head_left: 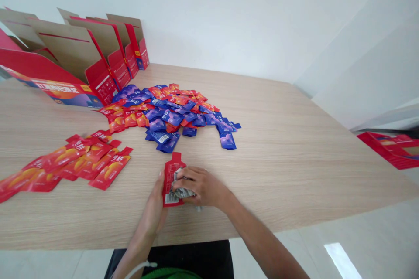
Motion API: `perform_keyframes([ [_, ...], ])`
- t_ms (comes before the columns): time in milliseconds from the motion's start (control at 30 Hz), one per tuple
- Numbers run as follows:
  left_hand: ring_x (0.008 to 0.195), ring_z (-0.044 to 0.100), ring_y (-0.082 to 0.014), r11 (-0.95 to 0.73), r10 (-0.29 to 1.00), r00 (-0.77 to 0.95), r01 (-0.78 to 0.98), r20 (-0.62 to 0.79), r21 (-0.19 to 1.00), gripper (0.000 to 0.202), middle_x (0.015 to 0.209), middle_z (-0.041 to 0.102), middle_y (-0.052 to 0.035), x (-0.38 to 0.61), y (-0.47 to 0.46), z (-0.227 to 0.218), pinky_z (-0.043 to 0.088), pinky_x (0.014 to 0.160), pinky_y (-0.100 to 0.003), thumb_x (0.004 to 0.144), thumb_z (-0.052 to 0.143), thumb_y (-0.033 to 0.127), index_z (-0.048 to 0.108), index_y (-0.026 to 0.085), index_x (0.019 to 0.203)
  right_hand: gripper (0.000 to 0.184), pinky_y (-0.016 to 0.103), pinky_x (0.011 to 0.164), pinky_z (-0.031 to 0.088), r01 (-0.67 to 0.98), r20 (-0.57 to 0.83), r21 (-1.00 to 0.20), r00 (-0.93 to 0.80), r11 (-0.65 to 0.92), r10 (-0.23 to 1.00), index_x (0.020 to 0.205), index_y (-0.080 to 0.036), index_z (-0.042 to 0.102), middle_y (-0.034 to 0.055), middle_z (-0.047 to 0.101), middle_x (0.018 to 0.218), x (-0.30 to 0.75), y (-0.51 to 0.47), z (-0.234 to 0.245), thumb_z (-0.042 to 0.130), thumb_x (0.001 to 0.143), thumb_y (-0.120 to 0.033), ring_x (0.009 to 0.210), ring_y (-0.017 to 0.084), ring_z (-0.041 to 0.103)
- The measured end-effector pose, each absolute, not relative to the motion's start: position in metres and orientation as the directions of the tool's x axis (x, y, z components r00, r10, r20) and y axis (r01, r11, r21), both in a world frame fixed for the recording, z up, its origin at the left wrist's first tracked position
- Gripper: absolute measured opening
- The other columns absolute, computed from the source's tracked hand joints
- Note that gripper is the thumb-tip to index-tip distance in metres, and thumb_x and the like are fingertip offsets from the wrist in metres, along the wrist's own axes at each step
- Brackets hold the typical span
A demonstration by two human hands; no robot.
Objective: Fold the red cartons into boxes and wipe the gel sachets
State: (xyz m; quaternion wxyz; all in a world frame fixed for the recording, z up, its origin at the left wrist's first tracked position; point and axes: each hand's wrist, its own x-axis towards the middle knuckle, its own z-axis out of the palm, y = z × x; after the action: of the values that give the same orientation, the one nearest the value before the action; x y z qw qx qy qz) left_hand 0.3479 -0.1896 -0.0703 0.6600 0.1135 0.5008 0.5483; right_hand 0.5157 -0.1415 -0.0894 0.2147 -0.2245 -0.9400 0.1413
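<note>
One red pouch [168, 176] is between the two hands above the near edge of the tabletop [278, 139], its long axis running away from the person, narrow neck at the far end, barcode at the near end. The left hand [153, 209] is clamped along its left edge, thumb in view, the other fingers mostly hidden behind. From the right, the right hand [207, 188] has its fingers bent around a crumpled grey cloth [183, 190] that covers the pouch's right side; both hands are equally near. Leftward lie overlapping red pouches [81, 161]; beyond, a mixed blue-and-red pile [170, 115], then open cartons [70, 93].
</note>
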Motion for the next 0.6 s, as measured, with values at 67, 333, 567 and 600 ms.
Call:
perform_keyframes([
  [67,0.118,0.076,-0.0373,0.363,0.821,-0.135,-0.628,-0.556,0.689,0.045,0.1,0.085,-0.0106,0.3448,-0.1881,-0.0697,0.066,0.095,-0.043,0.071,0.087,0.055,0.078,0.016,0.094,0.02,0.032,0.105,0.057,0.301,0.308,-0.353,-0.856,0.886,0.414,0.117,-0.023,0.072,0.0076,0.073,0.122,0.5144,-0.1428,-0.0884,0.075,0.103,-0.036,0.115,0.019,0.07],
  [333,0.113,0.078,-0.0347,0.293,0.843,-0.197,-0.612,-0.501,0.735,0.045,0.107,0.085,-0.0101,0.3408,-0.1867,-0.0707,0.065,0.096,-0.041,0.07,0.088,0.037,0.077,0.014,0.106,0.028,0.039,0.102,0.059,0.47,0.437,-0.389,-0.663,0.792,0.608,0.123,-0.021,0.07,0.012,0.072,0.121,0.5138,-0.142,-0.0909,0.08,0.097,-0.028,0.116,0.025,0.069],
  [567,0.11,0.08,-0.0344,0.331,0.839,-0.198,-0.553,-0.507,0.765,0.063,0.111,0.085,-0.0114,0.3402,-0.1885,-0.0691,0.065,0.09,-0.038,0.061,0.093,0.034,0.077,0.014,0.119,0.023,0.039,0.099,0.06,0.483,0.477,-0.417,-0.605,0.77,0.638,0.121,-0.021,0.071,0.0113,0.071,0.117,0.5179,-0.1396,-0.0911,0.076,0.1,-0.029,0.111,0.025,0.069],
  [600,0.105,0.081,-0.0335,0.329,0.832,-0.212,-0.556,-0.513,0.763,0.063,0.108,0.086,-0.0107,0.3399,-0.1881,-0.0696,0.066,0.088,-0.037,0.061,0.092,0.033,0.077,0.014,0.119,0.023,0.038,0.1,0.06,0.454,0.457,-0.401,-0.653,0.796,0.603,0.121,-0.021,0.071,0.0111,0.071,0.118,0.5181,-0.1401,-0.091,0.077,0.1,-0.03,0.112,0.024,0.069],
])
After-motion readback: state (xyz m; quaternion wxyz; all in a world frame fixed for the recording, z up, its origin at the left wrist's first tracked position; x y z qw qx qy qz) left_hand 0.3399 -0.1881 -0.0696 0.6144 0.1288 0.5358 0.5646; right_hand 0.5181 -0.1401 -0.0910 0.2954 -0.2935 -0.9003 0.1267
